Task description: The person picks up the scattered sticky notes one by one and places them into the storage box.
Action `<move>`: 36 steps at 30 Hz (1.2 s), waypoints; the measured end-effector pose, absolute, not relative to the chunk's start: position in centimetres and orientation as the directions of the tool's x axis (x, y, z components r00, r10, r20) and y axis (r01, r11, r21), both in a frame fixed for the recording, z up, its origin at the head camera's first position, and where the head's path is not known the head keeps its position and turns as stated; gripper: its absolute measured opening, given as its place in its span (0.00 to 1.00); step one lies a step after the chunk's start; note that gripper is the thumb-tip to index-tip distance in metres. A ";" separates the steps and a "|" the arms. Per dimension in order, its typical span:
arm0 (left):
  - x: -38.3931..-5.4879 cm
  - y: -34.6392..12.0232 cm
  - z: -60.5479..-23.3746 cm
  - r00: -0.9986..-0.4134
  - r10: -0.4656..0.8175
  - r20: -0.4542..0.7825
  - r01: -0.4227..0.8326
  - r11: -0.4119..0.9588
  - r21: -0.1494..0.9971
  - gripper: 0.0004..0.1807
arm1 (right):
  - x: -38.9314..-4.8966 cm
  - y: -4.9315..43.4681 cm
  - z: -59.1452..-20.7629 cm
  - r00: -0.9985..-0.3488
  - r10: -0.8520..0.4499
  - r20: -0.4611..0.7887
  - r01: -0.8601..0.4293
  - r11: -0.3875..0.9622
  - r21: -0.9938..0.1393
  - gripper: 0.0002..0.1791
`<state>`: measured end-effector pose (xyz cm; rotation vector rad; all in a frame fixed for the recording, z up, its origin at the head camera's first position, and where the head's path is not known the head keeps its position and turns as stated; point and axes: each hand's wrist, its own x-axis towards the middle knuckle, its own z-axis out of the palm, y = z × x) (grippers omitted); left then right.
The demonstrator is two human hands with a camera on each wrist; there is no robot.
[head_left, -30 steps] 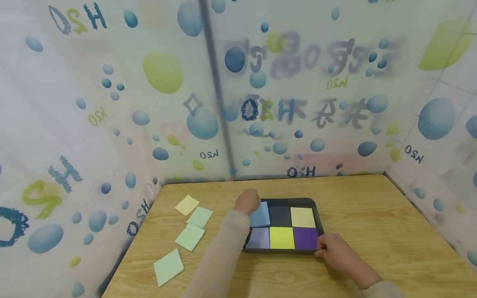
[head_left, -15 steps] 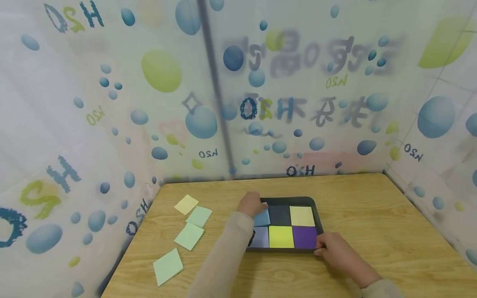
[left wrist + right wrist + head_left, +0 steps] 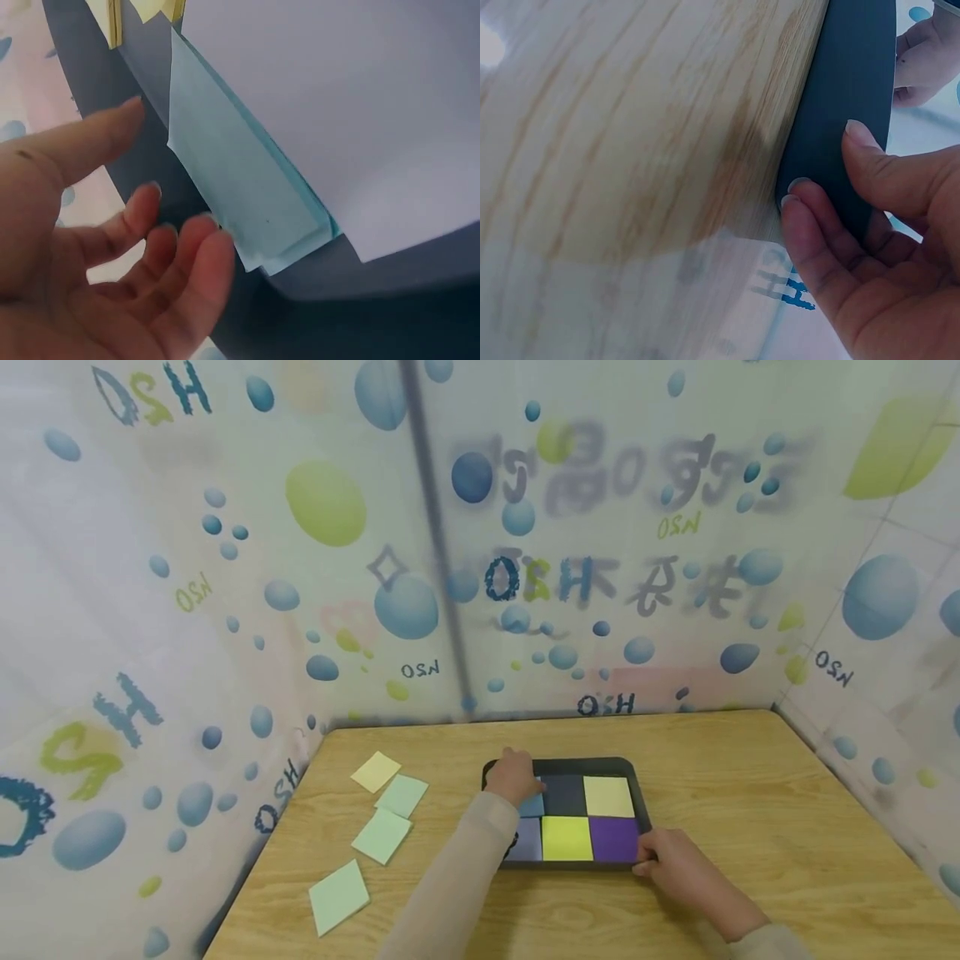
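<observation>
A black tray point(image 3: 585, 767) lies on the wooden table, with square sticky-note pads in two rows. My left hand point(image 3: 514, 777) is over its far left part, partly covering a blue pad point(image 3: 534, 805). In the left wrist view the fingers of that hand point(image 3: 112, 277) are loosely bent beside the tilted blue pad point(image 3: 232, 165), apparently holding nothing; whether a fingertip touches it, I cannot tell. A lilac pad point(image 3: 529, 842) sits nearer me. At the near right corner, my right hand point(image 3: 678, 864) grips the tray wall point(image 3: 832, 135) between thumb and fingers.
Also inside the tray are a bright yellow pad point(image 3: 566, 839), a purple pad point(image 3: 615, 839), a pale yellow pad point(image 3: 609, 797) and a dark square point(image 3: 564, 795). Left of it lie a cream note pad point(image 3: 376, 772) and several pale green pads point(image 3: 339, 897). A printed curtain point(image 3: 600, 527) hangs behind.
My left hand has shifted right and slightly nearer over the blue pad, uncovering the tray's far left corner. My right hand keeps its grip on the near right corner.
</observation>
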<state>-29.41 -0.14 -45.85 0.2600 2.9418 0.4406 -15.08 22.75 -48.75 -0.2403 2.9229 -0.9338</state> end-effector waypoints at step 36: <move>-29.0 -2.0 -45.2 -0.935 0.273 -0.224 0.230 0.952 0.203 0.10 | -15.1 22.6 -48.8 -0.988 -0.149 -0.037 -0.101 0.811 -0.577 0.16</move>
